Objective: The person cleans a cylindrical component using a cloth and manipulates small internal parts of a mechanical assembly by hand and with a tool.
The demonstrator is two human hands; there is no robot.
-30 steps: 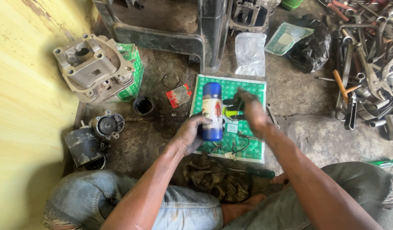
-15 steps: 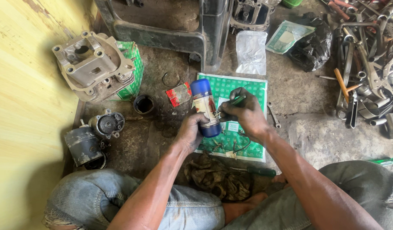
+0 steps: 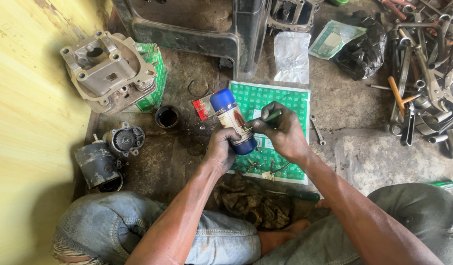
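The left hand (image 3: 220, 149) is wrapped around the lower half of a blue can (image 3: 233, 121), gripping it at the base while the can tilts with its blue cap toward 11 o'clock. The right hand (image 3: 285, 135) is closed on a slim green-handled tool (image 3: 265, 119), whose tip meets the can's side near its middle; the two hands sit close together, touching the can from 7 and 3 o'clock. The can hangs in the air just above the near-left corner of a green patterned card (image 3: 280, 98) lying on the floor (image 3: 373, 152). It is a slim cylinder, dark blue at cap and base, with a cream and red label band between. It looks like rigid thin metal, probably light, smooth and likely a little slippery in oily fingers, so the firm wrap round the body seems the safest hold; the wall could dent under a hard poke. A few small parts lie on the card at 6 o'clock from the can. At 10 o'clock a grey cylinder head (image 3: 106, 71) rests on a green box, with a starter motor (image 3: 106, 154) at 8 o'clock. A screwdriver (image 3: 297, 195) lies at 5 o'clock, and a heap of wrenches (image 3: 427, 98) at 3 o'clock.
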